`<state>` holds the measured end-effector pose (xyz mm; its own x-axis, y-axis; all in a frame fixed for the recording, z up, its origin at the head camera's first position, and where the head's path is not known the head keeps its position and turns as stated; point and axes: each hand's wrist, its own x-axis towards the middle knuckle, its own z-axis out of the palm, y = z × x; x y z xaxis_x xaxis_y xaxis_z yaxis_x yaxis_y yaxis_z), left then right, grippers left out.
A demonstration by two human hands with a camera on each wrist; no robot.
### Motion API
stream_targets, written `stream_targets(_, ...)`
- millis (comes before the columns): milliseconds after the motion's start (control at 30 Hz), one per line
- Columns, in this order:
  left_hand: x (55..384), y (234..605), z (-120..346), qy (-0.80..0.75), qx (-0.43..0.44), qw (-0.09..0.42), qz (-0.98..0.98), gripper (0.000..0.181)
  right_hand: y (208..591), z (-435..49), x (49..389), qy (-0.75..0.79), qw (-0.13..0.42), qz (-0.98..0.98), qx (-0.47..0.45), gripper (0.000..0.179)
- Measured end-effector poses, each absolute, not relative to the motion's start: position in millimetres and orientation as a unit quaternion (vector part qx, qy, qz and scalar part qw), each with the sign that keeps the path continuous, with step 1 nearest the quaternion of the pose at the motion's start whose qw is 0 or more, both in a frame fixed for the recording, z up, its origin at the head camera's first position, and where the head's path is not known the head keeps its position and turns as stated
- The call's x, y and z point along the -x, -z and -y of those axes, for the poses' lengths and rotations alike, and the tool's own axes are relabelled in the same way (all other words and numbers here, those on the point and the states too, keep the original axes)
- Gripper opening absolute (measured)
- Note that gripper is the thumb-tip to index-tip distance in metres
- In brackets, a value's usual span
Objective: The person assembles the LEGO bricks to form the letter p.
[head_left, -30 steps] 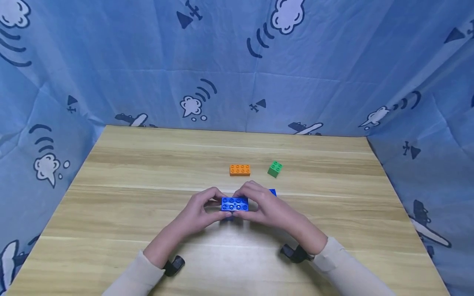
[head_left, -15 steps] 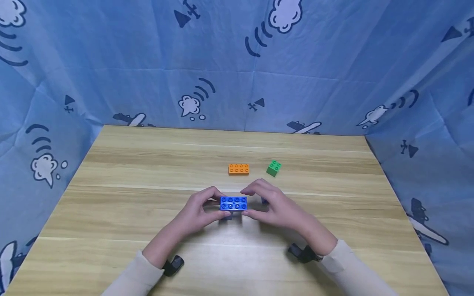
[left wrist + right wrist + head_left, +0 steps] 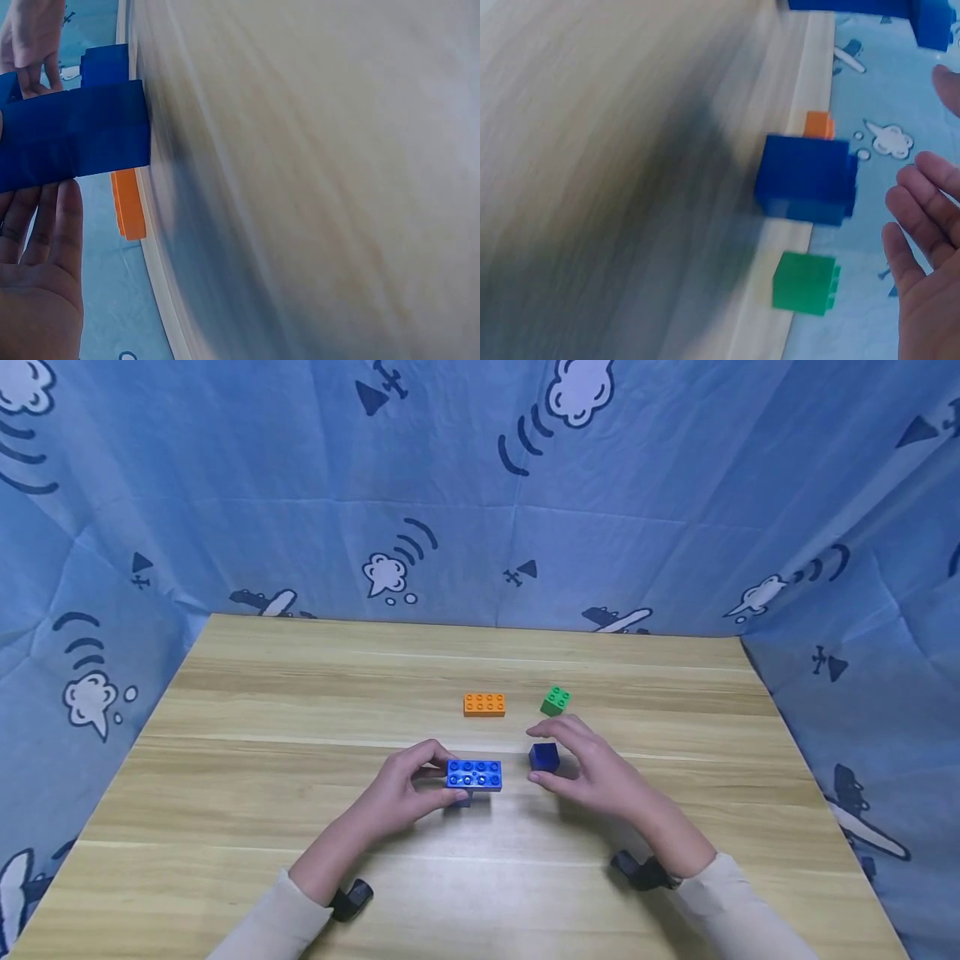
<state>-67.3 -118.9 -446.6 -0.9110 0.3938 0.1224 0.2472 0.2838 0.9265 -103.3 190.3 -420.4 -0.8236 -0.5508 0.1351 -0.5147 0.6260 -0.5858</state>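
My left hand pinches a stack of blue toy building bricks near the table's middle. Its top is a long blue brick with studs up; another blue brick shows partly beneath, and the rest is hidden by fingers. In the left wrist view the stack lies between thumb and fingers. To the right, a smaller dark blue brick stands on the table. Around it, my right hand is spread, thumb in front and fingers behind. The right wrist view shows these fingers apart from this brick.
An orange brick lies behind the stack. A green brick sits just behind my right hand. All of it is on a wooden table, with a blue patterned curtain along its back and sides.
My right hand has let go of the stack and moved right, to the dark blue brick, which shows more now. The left hand and stack have stayed in place.
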Motion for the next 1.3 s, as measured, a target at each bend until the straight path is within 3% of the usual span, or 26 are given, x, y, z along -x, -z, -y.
stream_targets(333,69,446,120,-0.553,-0.208,0.063,-0.804,0.03,434,-203,111,0.293,0.091,-0.922,0.236,0.069)
stream_targets(1300,68,449,119,-0.561,-0.211,0.06,-0.798,0.029,453,-206,118,0.296,0.122,-0.925,0.203,0.045)
